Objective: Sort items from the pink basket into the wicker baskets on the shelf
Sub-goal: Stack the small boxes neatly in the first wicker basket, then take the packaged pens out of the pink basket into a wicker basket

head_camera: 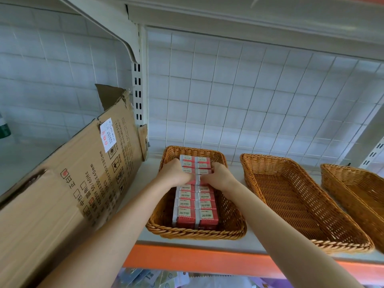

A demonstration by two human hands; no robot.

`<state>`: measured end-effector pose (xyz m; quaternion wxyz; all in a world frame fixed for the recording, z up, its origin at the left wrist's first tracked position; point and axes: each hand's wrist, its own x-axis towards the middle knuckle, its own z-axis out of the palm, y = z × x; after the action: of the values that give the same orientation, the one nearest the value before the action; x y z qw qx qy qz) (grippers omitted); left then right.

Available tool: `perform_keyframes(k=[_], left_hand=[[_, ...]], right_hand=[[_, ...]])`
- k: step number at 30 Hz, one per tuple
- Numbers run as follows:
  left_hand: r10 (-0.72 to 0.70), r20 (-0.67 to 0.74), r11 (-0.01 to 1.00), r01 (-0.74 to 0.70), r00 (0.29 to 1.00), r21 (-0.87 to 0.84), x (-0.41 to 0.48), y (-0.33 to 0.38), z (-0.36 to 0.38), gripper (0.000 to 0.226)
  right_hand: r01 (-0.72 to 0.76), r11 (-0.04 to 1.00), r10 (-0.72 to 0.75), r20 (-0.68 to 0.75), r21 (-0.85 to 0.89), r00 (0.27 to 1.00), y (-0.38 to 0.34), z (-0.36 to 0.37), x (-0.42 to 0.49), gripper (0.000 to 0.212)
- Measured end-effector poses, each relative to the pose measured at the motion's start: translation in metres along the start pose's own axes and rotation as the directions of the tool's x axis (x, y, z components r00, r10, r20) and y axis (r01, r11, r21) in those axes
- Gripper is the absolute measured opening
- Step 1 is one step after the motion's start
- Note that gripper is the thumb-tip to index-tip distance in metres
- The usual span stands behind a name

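A wicker basket [232, 223] on the shelf holds two rows of several red and white boxes marked 2B [195, 213]. My left hand [173, 172] and my right hand [218, 175] are both inside this basket, side by side, with fingers curled down onto boxes in the middle of the rows. My fingertips are hidden behind the backs of my hands. The pink basket is out of view.
A second wicker basket [291, 196] and a third wicker basket [357, 188] stand to the right, with nothing in them. A large cardboard box [68, 183] leans at the left, close to my left arm. The shelf has an orange front edge [187, 258] and a wire grid back [249, 96].
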<state>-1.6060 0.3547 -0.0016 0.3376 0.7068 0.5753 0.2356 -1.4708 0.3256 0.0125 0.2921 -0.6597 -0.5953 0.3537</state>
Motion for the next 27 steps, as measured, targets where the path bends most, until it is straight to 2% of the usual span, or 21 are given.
perform_keyframes(k=[4,14,17,19,20,21,23,24,27], left_hand=[[0.005,0.059,0.996,0.001,0.998,-0.093,0.002,0.004,0.005,0.021],[0.056,0.039,0.989,-0.05,0.998,-0.136,0.0,0.0,0.008,0.023],[0.05,0.047,0.994,-0.045,0.998,-0.098,0.002,0.0,0.007,0.023],[0.021,0.03,1.0,-0.022,0.999,0.0,0.003,0.0,0.006,0.024],[0.014,0.003,0.997,-0.014,1.0,0.077,0.003,0.002,0.006,0.033],[0.014,-0.024,0.988,-0.01,1.0,0.157,0.001,0.005,0.006,0.045],[0.041,-0.062,0.957,-0.022,0.997,0.288,-0.007,0.015,0.008,0.062],[0.066,-0.075,0.939,-0.037,0.995,0.341,-0.013,0.024,0.011,0.064],[0.15,-0.082,0.899,-0.102,0.985,0.426,-0.029,0.057,0.03,0.064]], right_hand=[[-0.049,0.995,0.042,0.082,0.081,0.996,0.003,0.007,0.002,0.025],[0.006,0.998,-0.012,0.112,0.057,0.994,0.003,0.008,-0.001,0.025],[0.006,1.0,-0.007,0.115,0.008,0.993,-0.001,0.005,-0.003,0.02],[0.038,0.995,-0.03,0.081,-0.093,0.996,-0.007,-0.002,-0.007,0.01],[0.051,0.987,-0.044,0.052,-0.15,0.998,-0.009,-0.008,-0.008,0.006],[0.066,0.978,-0.064,0.018,-0.196,0.998,-0.01,-0.016,-0.011,0.012],[0.084,0.955,-0.105,-0.063,-0.284,0.992,-0.006,-0.035,-0.016,0.054],[0.102,0.939,-0.143,-0.102,-0.328,0.984,-0.002,-0.047,-0.022,0.067],[0.164,0.865,-0.267,-0.158,-0.474,0.95,0.023,-0.088,-0.043,0.069]])
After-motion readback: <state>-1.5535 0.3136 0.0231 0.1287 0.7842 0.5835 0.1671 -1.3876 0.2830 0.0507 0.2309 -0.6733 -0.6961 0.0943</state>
